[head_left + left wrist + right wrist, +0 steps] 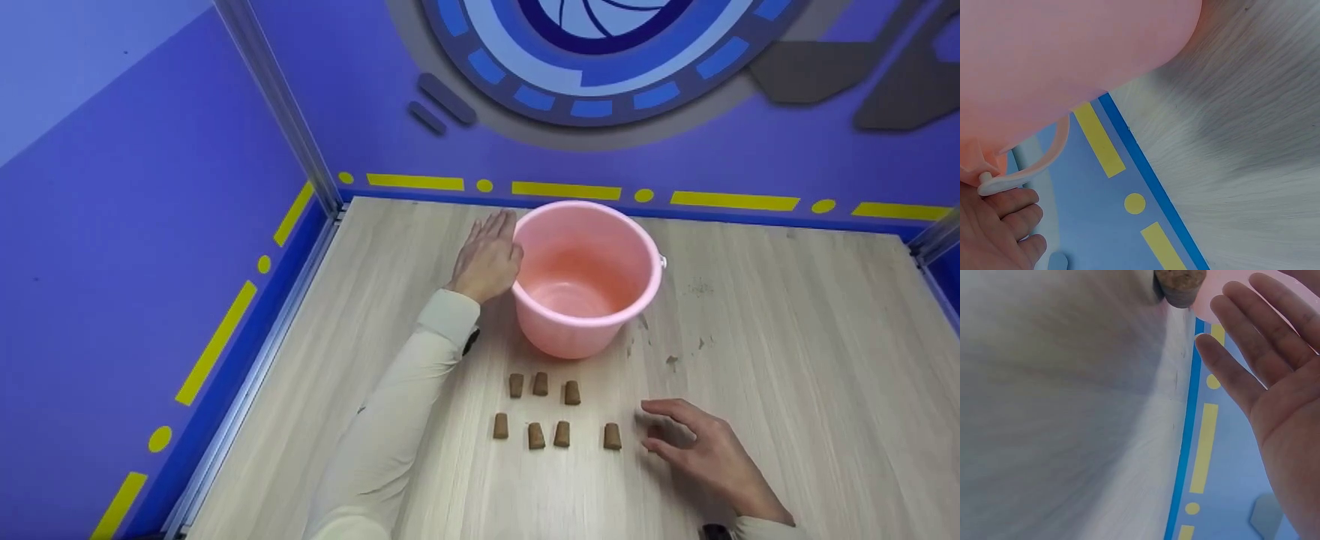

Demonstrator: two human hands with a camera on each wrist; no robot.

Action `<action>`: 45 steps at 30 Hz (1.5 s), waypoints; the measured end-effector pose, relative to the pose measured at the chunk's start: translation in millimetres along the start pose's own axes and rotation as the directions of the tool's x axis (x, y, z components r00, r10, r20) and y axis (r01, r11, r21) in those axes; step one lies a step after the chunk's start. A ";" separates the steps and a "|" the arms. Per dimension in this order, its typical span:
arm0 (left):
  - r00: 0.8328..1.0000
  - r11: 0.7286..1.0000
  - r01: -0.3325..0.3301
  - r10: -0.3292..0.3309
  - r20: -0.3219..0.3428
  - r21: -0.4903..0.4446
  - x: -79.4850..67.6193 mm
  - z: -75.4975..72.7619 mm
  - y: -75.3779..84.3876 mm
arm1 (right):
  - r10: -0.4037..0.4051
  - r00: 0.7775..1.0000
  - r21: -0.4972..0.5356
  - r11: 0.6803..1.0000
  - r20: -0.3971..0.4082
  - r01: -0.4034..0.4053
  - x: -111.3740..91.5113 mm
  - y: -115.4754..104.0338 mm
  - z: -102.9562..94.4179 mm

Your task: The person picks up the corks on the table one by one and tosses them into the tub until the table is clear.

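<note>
A pink bucket (570, 337) stands upright on the table, its inside bare. My left hand (487, 259) rests against the left side of its rim, fingers mostly straight. In the left wrist view, the fingers of that hand (1002, 230) lie beside the end of the bucket's handle (1044, 160); the thumb is out of sight there. Several brown tapered corks stand in two loose rows in front of the bucket, the rightmost cork (612, 436) nearest my right hand (705, 450). That hand hovers just to its right, thumb and fingers apart, holding nothing. One cork (1180, 287) shows at the top of the right wrist view.
The wood-grain table (787, 360) meets a blue-purple back wall (360, 112) with yellow marks behind the bucket. A similar left wall (150, 262) joins it at a metal corner post (281, 97). Small dark scuffs mark the tabletop right of the bucket.
</note>
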State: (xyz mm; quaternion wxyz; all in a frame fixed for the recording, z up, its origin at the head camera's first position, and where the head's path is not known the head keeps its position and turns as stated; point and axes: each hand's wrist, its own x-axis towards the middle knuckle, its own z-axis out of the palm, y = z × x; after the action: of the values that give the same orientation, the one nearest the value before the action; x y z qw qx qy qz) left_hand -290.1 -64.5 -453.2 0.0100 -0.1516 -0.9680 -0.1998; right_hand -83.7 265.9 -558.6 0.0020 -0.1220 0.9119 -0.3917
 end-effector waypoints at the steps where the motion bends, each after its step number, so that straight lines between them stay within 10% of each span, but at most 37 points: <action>1: 1.000 1.000 0.001 -0.001 0.000 0.001 0.0 0.0 0.1 | -0.001 1.000 0.003 1.000 0.002 0.001 -0.6 0.3 0.4; 45: 1.000 1.000 -0.017 0.017 -0.002 -0.019 -0.3 0.0 -1.5 | 0.032 0.997 0.016 0.999 0.075 -0.034 -6.8 10.4 5.4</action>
State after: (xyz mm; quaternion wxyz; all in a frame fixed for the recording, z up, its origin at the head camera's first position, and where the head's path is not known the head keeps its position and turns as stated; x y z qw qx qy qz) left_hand -290.3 -65.9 -453.8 0.0110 -0.1597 -0.9647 -0.2092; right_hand -78.8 270.6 -570.4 0.0435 -0.1214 0.9097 -0.3947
